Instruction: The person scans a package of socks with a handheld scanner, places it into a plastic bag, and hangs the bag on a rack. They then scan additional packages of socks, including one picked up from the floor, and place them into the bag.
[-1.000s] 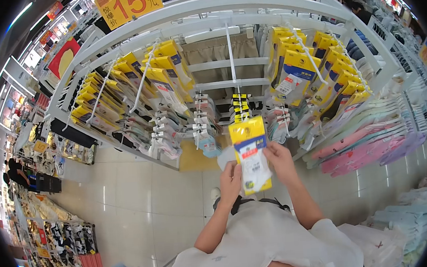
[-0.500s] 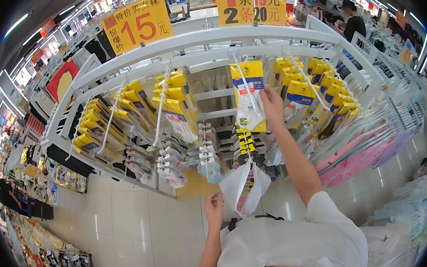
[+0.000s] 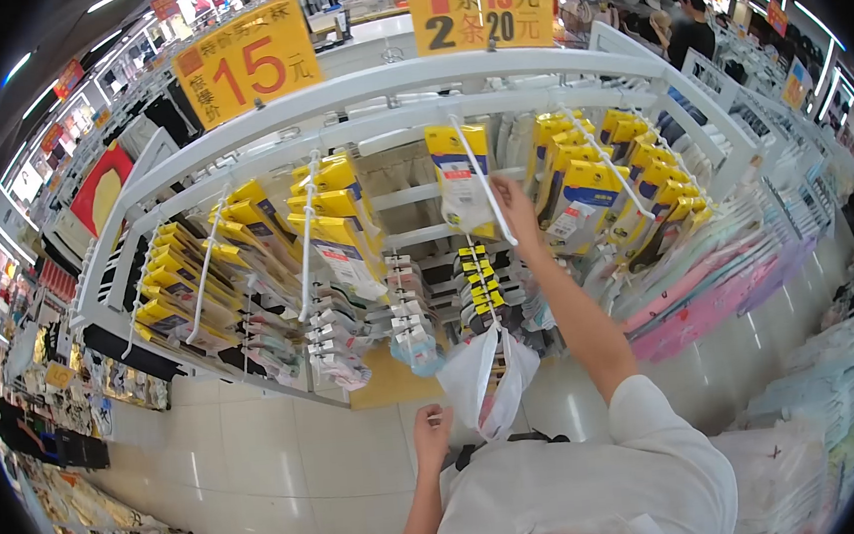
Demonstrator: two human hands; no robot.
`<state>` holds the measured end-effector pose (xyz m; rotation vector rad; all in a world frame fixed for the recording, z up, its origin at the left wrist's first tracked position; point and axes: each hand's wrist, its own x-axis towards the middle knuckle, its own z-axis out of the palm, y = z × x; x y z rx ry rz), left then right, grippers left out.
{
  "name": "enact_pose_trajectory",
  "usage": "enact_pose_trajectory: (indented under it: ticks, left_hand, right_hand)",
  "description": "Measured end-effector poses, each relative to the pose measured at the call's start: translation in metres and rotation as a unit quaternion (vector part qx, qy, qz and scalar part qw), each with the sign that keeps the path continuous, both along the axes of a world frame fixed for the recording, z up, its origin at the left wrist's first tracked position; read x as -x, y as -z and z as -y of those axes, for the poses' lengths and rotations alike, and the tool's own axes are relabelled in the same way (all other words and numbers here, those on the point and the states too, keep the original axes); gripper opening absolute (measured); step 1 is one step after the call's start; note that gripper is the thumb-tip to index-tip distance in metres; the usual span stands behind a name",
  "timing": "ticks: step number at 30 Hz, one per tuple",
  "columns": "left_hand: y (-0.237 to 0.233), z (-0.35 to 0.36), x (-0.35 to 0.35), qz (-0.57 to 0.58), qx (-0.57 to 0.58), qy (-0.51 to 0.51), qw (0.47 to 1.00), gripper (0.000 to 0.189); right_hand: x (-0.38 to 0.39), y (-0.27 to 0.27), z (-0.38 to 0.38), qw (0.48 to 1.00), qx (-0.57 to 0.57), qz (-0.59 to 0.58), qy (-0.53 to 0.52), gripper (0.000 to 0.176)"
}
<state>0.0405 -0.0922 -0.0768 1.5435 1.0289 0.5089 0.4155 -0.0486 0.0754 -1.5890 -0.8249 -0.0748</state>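
Note:
A yellow-topped packet of socks point(image 3: 460, 176) with a clear front and a price label hangs on a white hook in the middle of the rack point(image 3: 373, 85). At the packet's right edge is my right hand point(image 3: 517, 212), its fingers closed on that edge and partly hidden. My left hand point(image 3: 433, 439) is low in front of my body with curled fingers. A thin pale bit shows at its fingertips, too small to name. Just right of it, a white plastic bag point(image 3: 492, 387) hangs below a column of clipped socks with yellow tags point(image 3: 478, 278).
More sock packets point(image 3: 338, 224) hang on hooks to the left, and others point(image 3: 581, 190) to the right. Pastel garments point(image 3: 720, 294) hang at the rack's right end. Yellow price signs point(image 3: 248, 60) stand on top. A person in black point(image 3: 691, 27) is at the back right.
The view has shifted, so the rack appears farther left. The packet sits farther back along its hook, and my right hand has moved with it. My left hand stays low.

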Motion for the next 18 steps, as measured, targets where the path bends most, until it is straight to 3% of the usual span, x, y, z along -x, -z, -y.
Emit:
enact_pose_trajectory:
  ticks: [3, 7, 10, 12, 16, 18]
  left_hand:
    - [0.009, 0.005, -0.008, -0.05, -0.03, 0.064, 0.996, 0.055]
    - [0.02, 0.02, -0.02, -0.138, -0.076, 0.139, 0.978, 0.072]
    - [0.032, 0.034, -0.032, -0.199, -0.111, 0.156, 0.961, 0.072]
    - [0.031, 0.044, -0.04, -0.213, -0.13, 0.158, 0.955, 0.067]
    - [0.045, 0.07, -0.051, -0.203, -0.162, 0.132, 0.957, 0.041]
    - [0.041, 0.07, -0.061, -0.208, -0.163, 0.124, 0.956, 0.029]
  right_hand:
    - [0.061, 0.013, 0.033, 0.98, 0.042, 0.145, 0.126, 0.037]
    - [0.158, 0.033, 0.105, 0.998, -0.005, -0.025, 0.053, 0.034]
    - [0.208, 0.098, 0.152, 0.994, 0.026, -0.088, 0.052, 0.028]
    - [0.228, 0.126, 0.178, 0.989, 0.024, -0.138, 0.039, 0.025]
    - [0.217, 0.191, 0.22, 0.951, 0.279, -0.123, -0.058, 0.023]
    - [0.204, 0.201, 0.226, 0.918, 0.315, -0.208, -0.123, 0.025]
